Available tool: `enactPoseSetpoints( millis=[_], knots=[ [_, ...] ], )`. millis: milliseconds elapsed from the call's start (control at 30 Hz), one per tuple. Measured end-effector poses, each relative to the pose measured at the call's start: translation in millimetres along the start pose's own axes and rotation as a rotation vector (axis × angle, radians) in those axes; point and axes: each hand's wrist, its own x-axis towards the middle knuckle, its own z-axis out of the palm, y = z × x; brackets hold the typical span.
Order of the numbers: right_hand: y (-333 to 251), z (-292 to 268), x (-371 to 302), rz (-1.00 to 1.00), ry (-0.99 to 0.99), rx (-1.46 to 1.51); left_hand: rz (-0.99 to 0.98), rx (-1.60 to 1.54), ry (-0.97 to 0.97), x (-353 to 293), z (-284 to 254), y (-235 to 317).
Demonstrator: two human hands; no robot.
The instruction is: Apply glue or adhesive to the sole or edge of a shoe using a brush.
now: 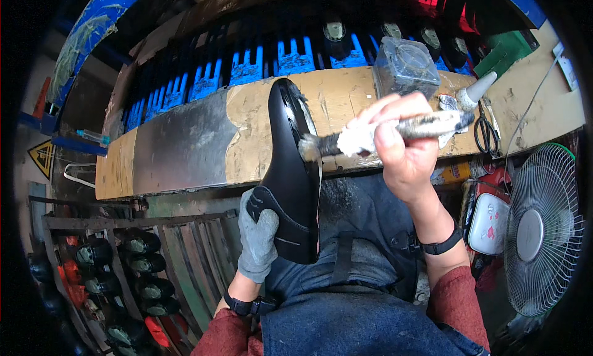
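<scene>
A black shoe upper (287,152) is held on its side in front of me, toe pointing away and heel toward me. My left hand (259,238), in a grey glove, is closed around its heel end. Bare, my right hand (404,143) grips a brush (426,126) with white material wrapped round its handle. The bristles touch the right edge of the shoe near its middle. A wet, shiny whitish streak runs along that edge up by the toe. The shoe's sole side is mostly turned out of sight.
A worn bench (179,146) with a metal sheet lies beyond the shoe. On it are a clear plastic box (406,65), a white cone (479,91) and black scissors (486,133). A fan (537,229) stands at right. Racked shoes (145,263) fill the lower left; blue racks (247,65) stand behind.
</scene>
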Motion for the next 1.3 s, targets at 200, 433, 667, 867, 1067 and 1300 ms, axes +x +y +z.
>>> enactPoseSetpoints(
  millis=[200, 433, 667, 867, 1067, 1300],
  knots=[
    [3.2, 1.2, -35.5, 0.070, -0.055, 0.033, -0.020, -0.173, -0.005, 7.3, 2.0, 1.3],
    [12.4, 4.4, -60.1, 0.151, -0.065, 0.052, -0.028, -0.228, 0.028, 13.3, 0.0, -0.9],
    [10.3, 10.4, -83.1, 0.230, -0.067, 0.098, -0.082, -0.409, 0.019, 23.2, 7.7, -1.9],
    [-0.3, 6.5, -94.5, 0.297, -0.190, 0.072, -0.095, -0.404, -0.005, 33.4, 8.9, -4.8],
    [-12.0, -28.6, -82.6, 0.412, -0.182, 0.074, 0.145, 0.130, 0.091, 39.1, 1.1, 9.1],
    [-20.8, -84.2, -61.8, 0.288, 0.243, -0.103, 1.149, 1.375, 0.184, 58.9, -33.6, 41.2]
  ],
)
